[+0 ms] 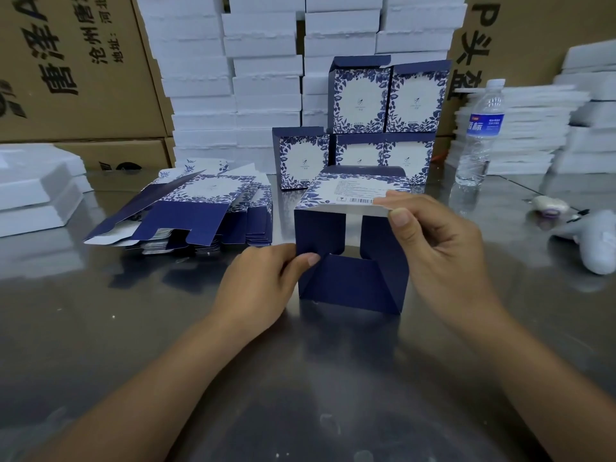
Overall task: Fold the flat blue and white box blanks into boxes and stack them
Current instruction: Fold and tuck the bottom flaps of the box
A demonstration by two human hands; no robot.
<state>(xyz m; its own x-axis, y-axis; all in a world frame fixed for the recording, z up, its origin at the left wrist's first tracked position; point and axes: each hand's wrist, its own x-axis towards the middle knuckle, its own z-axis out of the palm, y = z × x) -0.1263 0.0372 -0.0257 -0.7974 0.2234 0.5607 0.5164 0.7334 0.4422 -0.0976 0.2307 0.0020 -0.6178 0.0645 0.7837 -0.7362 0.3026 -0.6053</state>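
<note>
1. Navy card faces us: the box [350,285] lies on its side on the steel table [300,378], centre front, bottom end toward us, flaps not yet locked.
2. Left hand [263,281] pinches the left flap, thumb on the navy face, fingers behind it.
3. Right hand [443,241] grips the box's top right edge, thumb on the white barcode panel, fingers curled round the side.
4. Blanks [206,195] lie in a fanned, untidy pile to the left of the box, apart from it.
5. Finished boxes [360,98] stand just behind it, three below and two above, top flaps up.
6. Bottle [480,138] stands upright to the right, near the stack.
7. We judge the step as closing the bottom; most of the blanks are not yet folded, so the task is early.
8. Risk: flaps go in the wrong order. The slotted side flaps need to tuck under the big lower flap, or the bottom will not lock and will pop open.
9. Risk: the right hand squeezes too hard and the thin card creases or the tube goes out of square.
10. Risk: pushing the flap in shoves the box back into the stack; the top tier looks light and could topple.
11. Risk: the left elbow sweeps the loose blanks off the slick table.
</note>
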